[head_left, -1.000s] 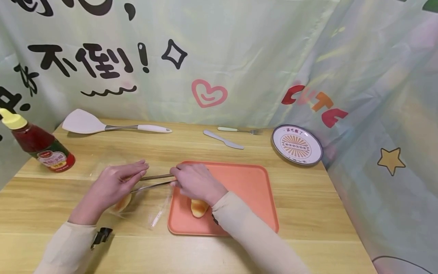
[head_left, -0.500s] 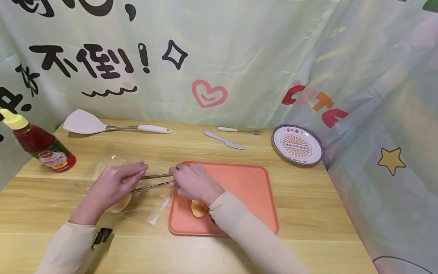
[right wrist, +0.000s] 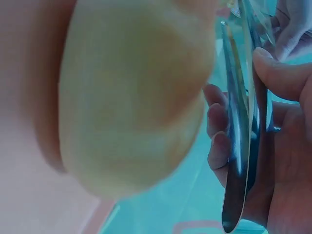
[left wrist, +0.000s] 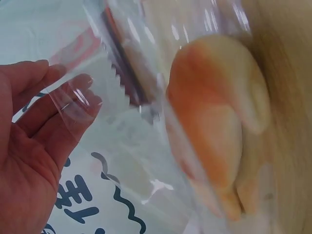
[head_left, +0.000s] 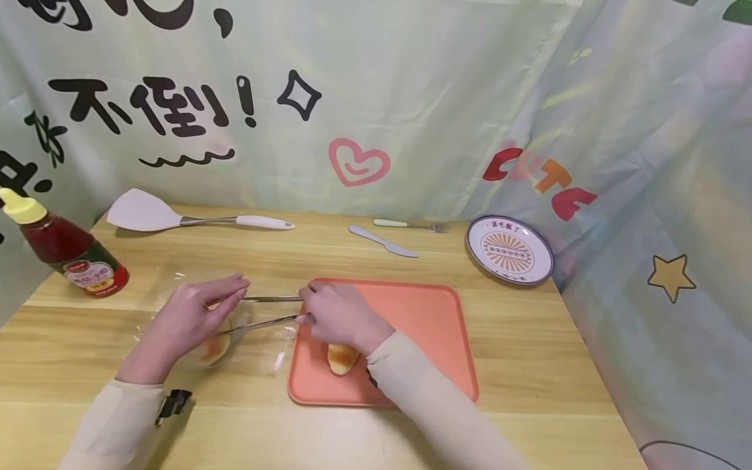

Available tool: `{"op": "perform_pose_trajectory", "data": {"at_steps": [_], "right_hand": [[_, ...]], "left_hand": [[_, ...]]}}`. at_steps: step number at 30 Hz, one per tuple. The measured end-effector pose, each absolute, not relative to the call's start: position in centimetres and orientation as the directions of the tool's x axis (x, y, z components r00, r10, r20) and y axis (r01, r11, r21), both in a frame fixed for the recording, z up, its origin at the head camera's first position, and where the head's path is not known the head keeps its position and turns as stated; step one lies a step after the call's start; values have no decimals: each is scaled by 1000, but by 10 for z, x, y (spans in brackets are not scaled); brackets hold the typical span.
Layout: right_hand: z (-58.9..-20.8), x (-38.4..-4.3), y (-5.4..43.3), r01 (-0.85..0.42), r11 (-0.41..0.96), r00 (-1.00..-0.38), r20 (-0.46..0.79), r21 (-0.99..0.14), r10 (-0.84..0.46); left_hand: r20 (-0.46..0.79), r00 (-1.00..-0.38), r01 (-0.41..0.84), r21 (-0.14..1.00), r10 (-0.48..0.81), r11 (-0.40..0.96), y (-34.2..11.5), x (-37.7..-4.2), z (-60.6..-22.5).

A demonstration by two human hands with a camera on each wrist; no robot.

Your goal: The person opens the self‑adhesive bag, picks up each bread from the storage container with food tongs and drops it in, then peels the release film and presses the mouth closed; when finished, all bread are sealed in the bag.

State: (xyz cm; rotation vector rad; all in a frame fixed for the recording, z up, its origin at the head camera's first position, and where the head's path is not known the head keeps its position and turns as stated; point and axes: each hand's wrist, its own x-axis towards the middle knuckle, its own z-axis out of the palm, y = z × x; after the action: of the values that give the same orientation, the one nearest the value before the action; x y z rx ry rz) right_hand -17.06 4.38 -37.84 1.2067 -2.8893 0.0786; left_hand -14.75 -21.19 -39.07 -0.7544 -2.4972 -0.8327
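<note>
My left hand pinches the edge of a clear plastic bag between thumb and fingers. Beside it in the left wrist view is a golden-brown bread roll, seen through the plastic; the hand partly covers this roll in the head view. My right hand grips metal tongs, their two arms apart and pointing left at the bag, the lower tip by the roll. Another bread roll lies on the orange-pink tray below my right hand and fills much of the right wrist view.
A red sauce bottle with a yellow cap stands at the left. Along the back lie a white spatula, a table knife and a fork. A printed plate sits at the back right, near the cloth backdrop.
My right hand has shifted slightly right with the tongs, whose arms stand a little wider apart. The bag's plastic has shifted, and more of the roll by my left hand shows.
</note>
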Motion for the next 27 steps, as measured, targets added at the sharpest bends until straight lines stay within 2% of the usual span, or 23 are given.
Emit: {"op": "perform_pose_trajectory", "data": {"at_steps": [9,17,27], "right_hand": [[-365,-161,70,-661,743,-745,-19,-106,-666],[-349,-152,95,-625,769,-775,-6,-135,-631],[-342,-138,132,-551,806,-829,29,-216,-559]], "left_hand": [[515,-787,580,431,340,691,-214,-148,-389],[485,-813,545,438,322,715,-218,-147,-389],[493,-812,537,419,313,733,-221,-148,-390]]}}
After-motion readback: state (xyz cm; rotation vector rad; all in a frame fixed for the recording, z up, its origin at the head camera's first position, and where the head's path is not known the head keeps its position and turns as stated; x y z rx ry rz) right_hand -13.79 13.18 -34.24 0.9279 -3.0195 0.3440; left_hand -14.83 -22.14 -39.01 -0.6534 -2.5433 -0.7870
